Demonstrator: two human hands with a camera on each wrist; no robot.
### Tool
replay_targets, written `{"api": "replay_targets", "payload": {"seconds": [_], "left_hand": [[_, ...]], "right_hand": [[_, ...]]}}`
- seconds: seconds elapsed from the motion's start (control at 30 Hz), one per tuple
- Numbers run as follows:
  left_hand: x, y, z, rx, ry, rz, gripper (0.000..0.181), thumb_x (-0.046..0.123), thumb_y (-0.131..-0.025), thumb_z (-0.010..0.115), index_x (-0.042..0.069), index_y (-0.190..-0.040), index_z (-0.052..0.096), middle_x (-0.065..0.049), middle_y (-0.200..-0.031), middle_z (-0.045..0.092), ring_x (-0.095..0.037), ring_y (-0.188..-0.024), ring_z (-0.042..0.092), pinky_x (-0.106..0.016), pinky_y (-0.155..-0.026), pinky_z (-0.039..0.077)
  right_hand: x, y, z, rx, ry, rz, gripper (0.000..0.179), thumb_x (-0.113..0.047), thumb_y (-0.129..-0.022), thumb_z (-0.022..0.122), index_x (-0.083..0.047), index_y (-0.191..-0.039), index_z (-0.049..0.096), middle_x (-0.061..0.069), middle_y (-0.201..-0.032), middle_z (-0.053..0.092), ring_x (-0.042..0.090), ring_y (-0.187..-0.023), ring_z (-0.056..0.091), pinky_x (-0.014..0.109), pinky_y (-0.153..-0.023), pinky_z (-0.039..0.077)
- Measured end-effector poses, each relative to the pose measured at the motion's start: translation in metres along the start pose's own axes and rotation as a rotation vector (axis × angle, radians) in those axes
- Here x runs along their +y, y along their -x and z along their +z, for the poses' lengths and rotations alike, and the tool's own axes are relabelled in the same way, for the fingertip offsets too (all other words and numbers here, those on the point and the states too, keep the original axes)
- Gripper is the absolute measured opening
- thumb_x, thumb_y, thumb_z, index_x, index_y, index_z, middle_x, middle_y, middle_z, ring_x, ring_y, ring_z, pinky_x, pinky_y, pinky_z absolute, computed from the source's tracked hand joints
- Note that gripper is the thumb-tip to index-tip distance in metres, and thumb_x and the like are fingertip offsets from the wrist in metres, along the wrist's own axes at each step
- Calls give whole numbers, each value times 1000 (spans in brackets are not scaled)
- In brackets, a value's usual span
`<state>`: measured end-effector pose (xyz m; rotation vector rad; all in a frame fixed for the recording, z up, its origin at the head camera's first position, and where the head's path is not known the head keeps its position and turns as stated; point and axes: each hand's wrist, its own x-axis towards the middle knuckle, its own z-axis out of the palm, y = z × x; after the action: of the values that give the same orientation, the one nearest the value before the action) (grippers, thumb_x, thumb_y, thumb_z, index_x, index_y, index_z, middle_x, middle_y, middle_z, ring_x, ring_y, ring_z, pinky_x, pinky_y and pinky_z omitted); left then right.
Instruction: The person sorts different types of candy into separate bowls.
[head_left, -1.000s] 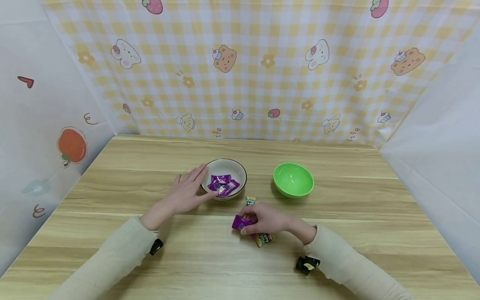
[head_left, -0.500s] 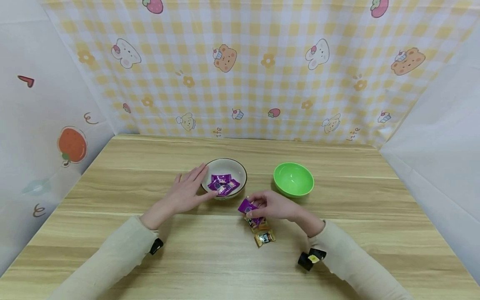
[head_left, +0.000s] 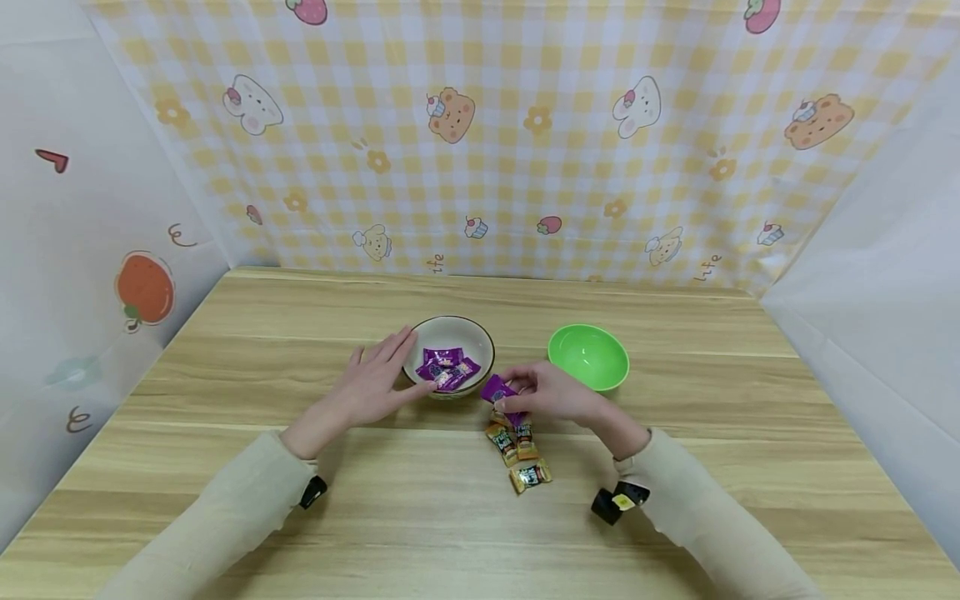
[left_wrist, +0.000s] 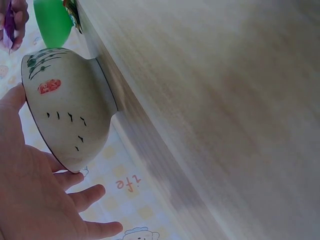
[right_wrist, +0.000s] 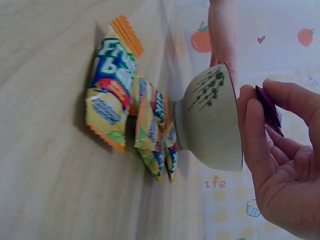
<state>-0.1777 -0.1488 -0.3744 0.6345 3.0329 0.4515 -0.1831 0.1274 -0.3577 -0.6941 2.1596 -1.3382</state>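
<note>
My right hand (head_left: 551, 392) pinches a purple-wrapped candy (head_left: 496, 389) between thumb and fingertips, raised just right of the cream bowl (head_left: 480, 333). Seen from the right wrist, this purple candy (right_wrist: 270, 111) is nearly edge-on, level with the bowl's rim. Several purple candies (head_left: 442, 358) lie inside that bowl. With its fingers straight and spread, my left hand (head_left: 367, 387) rests against the bowl's left rim, thumb along the near side. In the left wrist view, the bowl (left_wrist: 70, 105) shows green and red painted marks on its outside.
Several gold-wrapped fruit candies (head_left: 530, 476) lie on the wooden table (head_left: 375, 533) below my right hand. A green bowl (head_left: 588, 358) stands behind that hand, to the right of the cream bowl. A checked yellow cloth (head_left: 525, 167) hangs at the table's far edge.
My right hand has lifted the purple candy off the pile and carried it away from me toward the cream bowl, uncovering the gold candies. The left hand has stayed put.
</note>
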Motion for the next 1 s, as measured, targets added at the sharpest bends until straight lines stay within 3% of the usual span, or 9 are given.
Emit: {"api": "replay_targets", "payload": {"seconds": [0.13,0.23,0.47,0.8,1.0], "left_hand": [[0,0,0,-4,1,0,89,68,-80,33,6,-141,14,-11,-145,11,-35,-127,18,-58,-97,8],[0,0,0,-4,1,2,89,68,-80,33,6,-141,14,-10,-145,11,-34,-127,18,-58,-97,8],[0,0,0,1,-3,6,89,68,-80,33,6,-141,15,-10,-145,12,-34,-127,19,-58,-97,8],[0,-1,0,-7,4,2,89,69,-80,32,6,-142,14,-10,-146,10,-34,-127,18,-59,-97,8],[0,-1,-1,-9,11,0,89,68,-80,33,7,-142,14,-10,-145,12,-34,-127,19,-59,-97,8]], "right_hand": [[-4,-4,-2,-1,-76,22,30,-10,-81,64,4,-107,56,17,-82,60,19,-66,60,47,-66,49],[-7,-8,-2,4,-124,40,32,-9,-81,64,5,-108,54,21,-85,60,21,-66,61,48,-68,48],[-14,-17,-3,56,-94,41,35,-11,-80,65,4,-110,54,11,-81,60,20,-67,60,44,-68,49],[-26,-34,-6,124,-137,95,43,-10,-81,64,4,-118,48,14,-87,59,21,-68,62,44,-72,48],[-32,-44,-7,163,-153,102,41,-10,-80,65,3,-116,51,13,-86,61,19,-67,61,45,-73,48]]}}
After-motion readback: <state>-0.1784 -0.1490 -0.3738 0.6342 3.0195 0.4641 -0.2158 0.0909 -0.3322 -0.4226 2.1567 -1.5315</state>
